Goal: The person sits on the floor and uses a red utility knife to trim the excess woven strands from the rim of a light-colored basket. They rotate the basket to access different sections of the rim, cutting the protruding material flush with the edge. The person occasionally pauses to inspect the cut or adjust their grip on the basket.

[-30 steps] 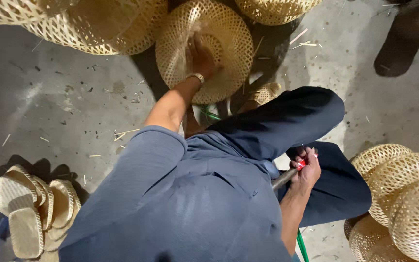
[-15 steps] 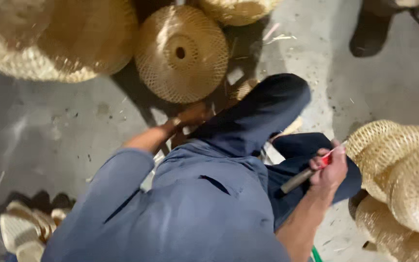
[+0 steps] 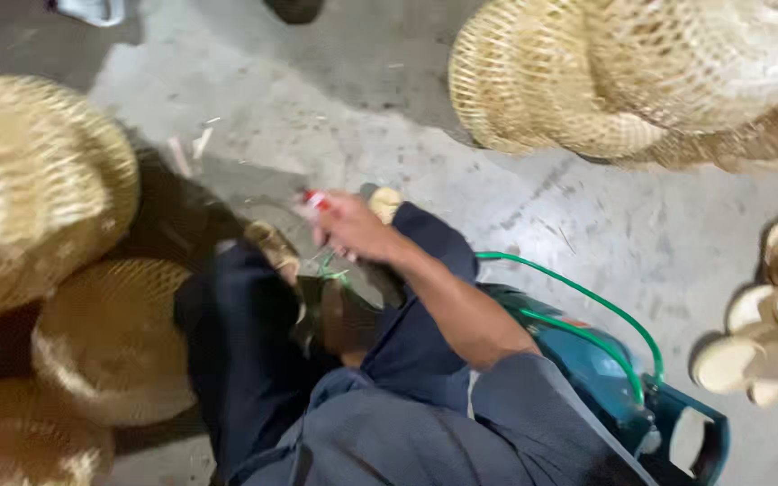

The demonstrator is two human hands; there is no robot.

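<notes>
1. While the person sits on the concrete floor, the right hand is closed around a red-tipped tool, above the knees.
2. The left hand is hidden; its grip cannot be told.
3. Woven bamboo baskets lie just left; a teal machine with a green hose sits right.

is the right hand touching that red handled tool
Touching. The head view shows the right hand closed around the red-handled tool, whose red end sticks out past the fingers, no gap between them.

No packages, labels, signs, screens — none
</notes>
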